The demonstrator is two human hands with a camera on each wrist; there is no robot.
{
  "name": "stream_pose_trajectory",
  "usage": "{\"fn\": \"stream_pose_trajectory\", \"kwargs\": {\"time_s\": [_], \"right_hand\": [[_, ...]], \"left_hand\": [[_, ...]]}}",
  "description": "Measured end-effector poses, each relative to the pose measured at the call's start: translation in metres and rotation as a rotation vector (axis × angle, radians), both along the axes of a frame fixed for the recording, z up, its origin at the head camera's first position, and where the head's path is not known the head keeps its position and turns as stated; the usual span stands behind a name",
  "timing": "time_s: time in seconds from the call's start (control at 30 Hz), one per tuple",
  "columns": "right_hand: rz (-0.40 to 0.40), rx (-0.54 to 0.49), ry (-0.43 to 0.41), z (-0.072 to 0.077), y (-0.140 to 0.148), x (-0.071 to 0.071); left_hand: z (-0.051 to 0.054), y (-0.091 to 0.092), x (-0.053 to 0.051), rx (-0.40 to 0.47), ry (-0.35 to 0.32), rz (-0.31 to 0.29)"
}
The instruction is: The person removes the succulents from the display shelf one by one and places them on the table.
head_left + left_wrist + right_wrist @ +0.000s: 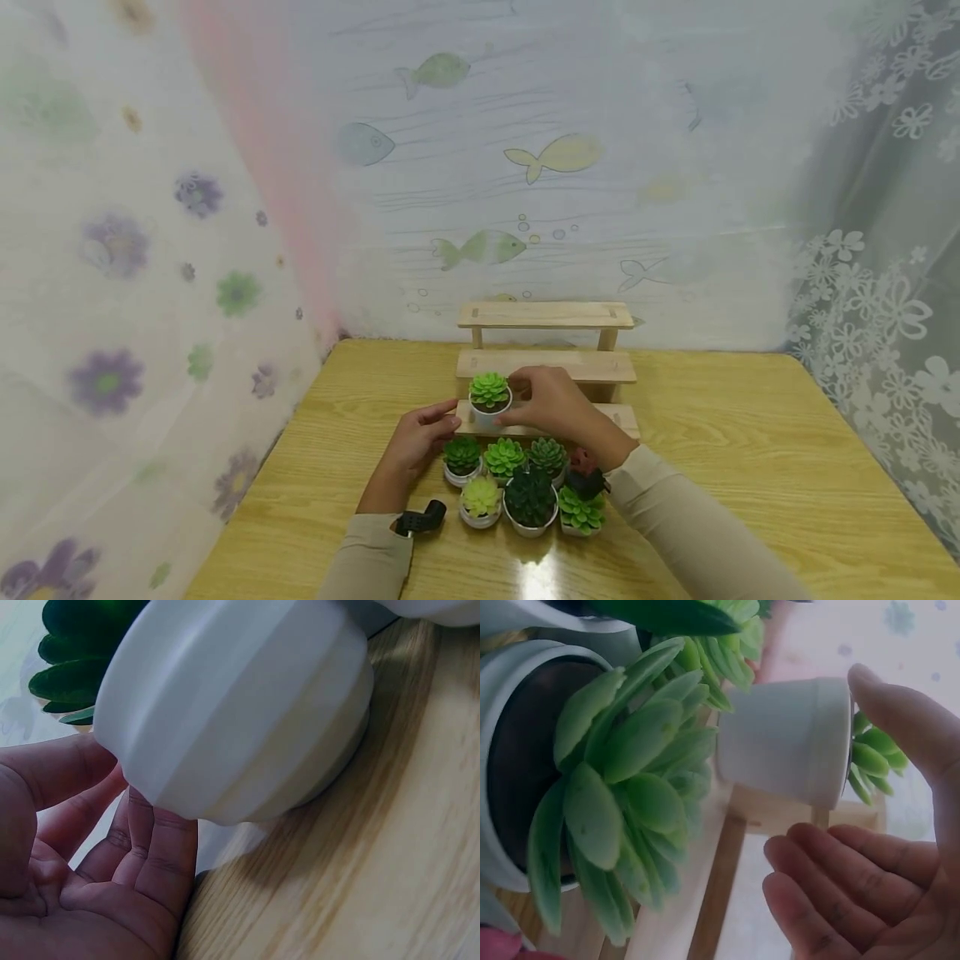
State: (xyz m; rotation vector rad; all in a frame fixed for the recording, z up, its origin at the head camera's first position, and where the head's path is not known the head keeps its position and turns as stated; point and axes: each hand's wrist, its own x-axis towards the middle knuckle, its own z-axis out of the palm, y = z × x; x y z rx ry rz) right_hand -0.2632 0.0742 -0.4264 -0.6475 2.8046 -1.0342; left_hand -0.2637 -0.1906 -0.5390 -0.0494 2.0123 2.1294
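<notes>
A bright green succulent in a smooth white pot (491, 415) stands at the left part of the lowest board of a wooden three-step rack (555, 423). Around its right side is my right hand (553, 404); in the right wrist view the thumb lies by the pot's rim and the loosely bent fingers (832, 892) show a gap from its wall. My left hand (416, 442) is at the left end of the lowest board, its fingertips at the board's edge. In the left wrist view, a ribbed white pot (240, 712) hides part of that hand.
In front of the rack, several potted succulents are grouped on the wood-grain table (720, 467), among them a dark green one (531, 498) and a yellow-green one (480, 497). The rack's upper boards (546, 315) rise behind, near a fish-patterned cloth (480, 192).
</notes>
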Motion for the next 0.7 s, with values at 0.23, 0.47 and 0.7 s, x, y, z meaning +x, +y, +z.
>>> {"fn": "stream_pose_trajectory", "kwargs": {"time_s": [0.23, 0.47, 0.7], "right_hand": [[0.023, 0.021, 0.032, -0.005, -0.007, -0.004], [0.008, 0.054, 0.041, -0.01, -0.016, -0.01], [-0.035, 0.095, 0.057, -0.006, -0.019, -0.011]], "left_hand": [[-0.001, 0.0, 0.001, -0.007, -0.004, 0.013], [0.0, -0.002, 0.002, -0.01, -0.009, 0.0], [0.001, -0.001, -0.001, -0.012, -0.005, -0.016]]}}
